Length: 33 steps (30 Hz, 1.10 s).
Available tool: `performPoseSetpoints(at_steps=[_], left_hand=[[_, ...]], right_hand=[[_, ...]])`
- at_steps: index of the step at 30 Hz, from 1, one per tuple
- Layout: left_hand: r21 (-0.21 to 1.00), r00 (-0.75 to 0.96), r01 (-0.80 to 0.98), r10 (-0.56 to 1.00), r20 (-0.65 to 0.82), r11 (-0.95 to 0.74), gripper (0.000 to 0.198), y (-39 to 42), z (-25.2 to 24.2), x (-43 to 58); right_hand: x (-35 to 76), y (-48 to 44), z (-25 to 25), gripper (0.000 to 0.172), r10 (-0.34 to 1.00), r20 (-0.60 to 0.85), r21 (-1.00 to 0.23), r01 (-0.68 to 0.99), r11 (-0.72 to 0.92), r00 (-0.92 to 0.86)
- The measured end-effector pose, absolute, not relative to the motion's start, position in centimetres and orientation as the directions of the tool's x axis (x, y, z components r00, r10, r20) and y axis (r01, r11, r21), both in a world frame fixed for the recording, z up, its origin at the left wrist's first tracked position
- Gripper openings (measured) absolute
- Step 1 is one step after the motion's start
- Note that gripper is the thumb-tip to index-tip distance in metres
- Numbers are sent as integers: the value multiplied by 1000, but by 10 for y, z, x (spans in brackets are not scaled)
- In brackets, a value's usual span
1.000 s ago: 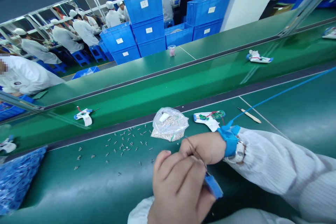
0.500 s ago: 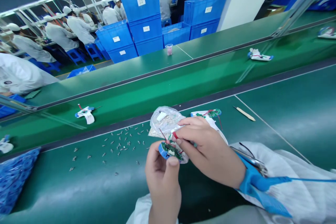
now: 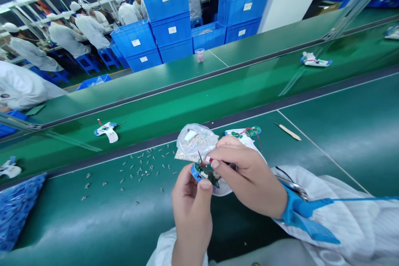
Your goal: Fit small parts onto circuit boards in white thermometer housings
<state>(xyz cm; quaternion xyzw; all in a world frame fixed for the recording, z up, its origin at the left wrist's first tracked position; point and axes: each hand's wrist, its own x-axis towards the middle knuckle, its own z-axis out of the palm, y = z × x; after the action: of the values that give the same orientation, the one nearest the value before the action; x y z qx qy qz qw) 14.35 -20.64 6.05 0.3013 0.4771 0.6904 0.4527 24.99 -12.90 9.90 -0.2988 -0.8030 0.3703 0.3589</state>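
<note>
A small green circuit board with a blue part and thin red wires sits between my hands. My left hand grips it from below. My right hand pinches it from above, and its fingertips cover part of the board. Behind them lies a clear plastic bag of small metal parts. A second green board with red wires rests on white material beyond my right hand. Several tiny metal pieces are scattered to the left of my hands.
A blue wrist strap with a cord circles my right wrist. A wooden stick lies to the right. Another board assembly rides the green conveyor belt. Blue crates and co-workers in white stand beyond.
One second ago my hands were at the wrist strap, with no board in them. Both now hold the board above the bench. My view has shifted slightly.
</note>
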Motion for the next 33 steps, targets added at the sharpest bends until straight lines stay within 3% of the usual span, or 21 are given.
performPoseSetpoints(at_steps=[5,10,12,19,27,33], left_hand=[[960,-436,-226,899,51,-164,19,-209,66,141],[967,-382,-153,915,131,-202,20,-213,68,140],[970,-374,-155,920,120,-189,19,-215,69,141],[983,-411,-94,905,107,-159,22,-217,70,142],[980,-367,-117,924,108,-160,25,-222,76,142],[968,-290,-196,952,95,-156,26,-223,79,141]], right_hand=[[255,-122,107,28,681,296,-825,180,535,-670],[260,-113,116,24,621,13,-981,111,160,-783],[262,-111,118,23,606,-1,-985,104,135,-795],[264,-111,123,28,499,252,-844,64,533,-829],[271,-110,129,23,411,296,-732,72,678,-862],[272,-113,131,29,363,316,-635,89,767,-877]])
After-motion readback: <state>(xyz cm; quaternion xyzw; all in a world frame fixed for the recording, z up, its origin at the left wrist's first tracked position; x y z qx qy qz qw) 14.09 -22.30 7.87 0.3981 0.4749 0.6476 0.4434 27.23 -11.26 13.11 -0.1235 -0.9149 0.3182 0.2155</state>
